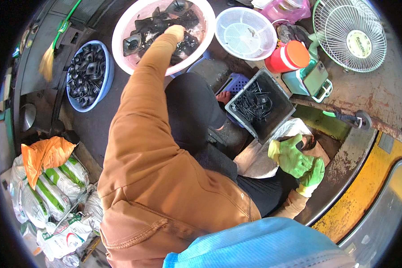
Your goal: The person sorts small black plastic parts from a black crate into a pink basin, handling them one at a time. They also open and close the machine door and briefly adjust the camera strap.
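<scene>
My left arm reaches far forward, and my left hand (pixel 176 32) is down among black, wet-looking, flared parts (pixel 185 20) in a large pink basin (pixel 121 52). Its fingers are hidden, so whatever they hold does not show. On the right, my right hand (pixel 314 175) wears a light green glove, beside my leg. Against it lies another green glove shape (pixel 290 155); I cannot tell whether it is an empty glove. A small dark object (pixel 307 142) shows just beyond the green fingers. Nearby, a grey bin (pixel 277 120) holds thin black pieces (pixel 253 107).
At the left stands a blue basin (pixel 108 80) full of black parts. White sacks (pixel 53 192) and an orange bag (pixel 49 156) lie below it. Further right are a white strainer basket (pixel 245 33), a red jug (pixel 286 57), a phone (pixel 315 77) and a fan (pixel 350 42).
</scene>
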A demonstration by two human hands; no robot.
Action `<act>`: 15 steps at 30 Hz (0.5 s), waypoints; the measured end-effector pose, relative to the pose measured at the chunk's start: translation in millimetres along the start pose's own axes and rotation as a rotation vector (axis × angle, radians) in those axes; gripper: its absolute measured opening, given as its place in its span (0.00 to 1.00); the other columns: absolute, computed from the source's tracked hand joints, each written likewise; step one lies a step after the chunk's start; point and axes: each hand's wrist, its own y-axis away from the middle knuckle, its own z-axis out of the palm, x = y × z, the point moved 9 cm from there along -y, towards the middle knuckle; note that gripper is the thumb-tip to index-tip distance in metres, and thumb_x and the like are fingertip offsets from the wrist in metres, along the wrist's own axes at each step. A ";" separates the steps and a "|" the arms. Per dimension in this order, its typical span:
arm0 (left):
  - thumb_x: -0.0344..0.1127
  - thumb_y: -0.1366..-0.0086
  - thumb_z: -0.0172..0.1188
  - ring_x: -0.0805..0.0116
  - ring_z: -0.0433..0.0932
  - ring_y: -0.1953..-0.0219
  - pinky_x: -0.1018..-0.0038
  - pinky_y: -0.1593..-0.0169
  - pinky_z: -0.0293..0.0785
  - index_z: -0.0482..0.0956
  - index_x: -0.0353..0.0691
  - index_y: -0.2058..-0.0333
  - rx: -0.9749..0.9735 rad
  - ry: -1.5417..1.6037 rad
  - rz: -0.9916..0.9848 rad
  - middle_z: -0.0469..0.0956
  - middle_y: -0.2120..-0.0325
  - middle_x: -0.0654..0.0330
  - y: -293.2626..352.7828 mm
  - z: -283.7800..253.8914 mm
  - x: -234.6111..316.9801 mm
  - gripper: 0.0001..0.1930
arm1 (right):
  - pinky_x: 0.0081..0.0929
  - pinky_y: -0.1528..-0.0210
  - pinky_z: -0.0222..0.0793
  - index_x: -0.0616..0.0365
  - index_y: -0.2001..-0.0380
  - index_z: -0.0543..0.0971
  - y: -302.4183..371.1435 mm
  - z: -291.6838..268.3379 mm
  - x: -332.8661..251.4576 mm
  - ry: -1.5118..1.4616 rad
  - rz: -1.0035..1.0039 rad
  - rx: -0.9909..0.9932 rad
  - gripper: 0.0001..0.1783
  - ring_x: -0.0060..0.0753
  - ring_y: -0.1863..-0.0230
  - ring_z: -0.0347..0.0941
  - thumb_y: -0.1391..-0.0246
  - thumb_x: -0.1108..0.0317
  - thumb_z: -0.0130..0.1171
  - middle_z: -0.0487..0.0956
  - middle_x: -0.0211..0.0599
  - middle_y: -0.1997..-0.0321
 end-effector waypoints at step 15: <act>0.42 0.47 0.61 0.48 0.76 0.58 0.61 0.52 0.70 0.78 0.33 0.64 0.690 0.102 -0.022 0.77 0.64 0.43 95.5 -153.6 -44.7 0.18 | 0.16 0.72 0.66 0.60 0.65 0.76 2.8 -5.7 -5.8 0.203 -0.194 -0.011 0.12 0.19 0.74 0.71 0.40 0.61 0.50 0.77 0.29 0.70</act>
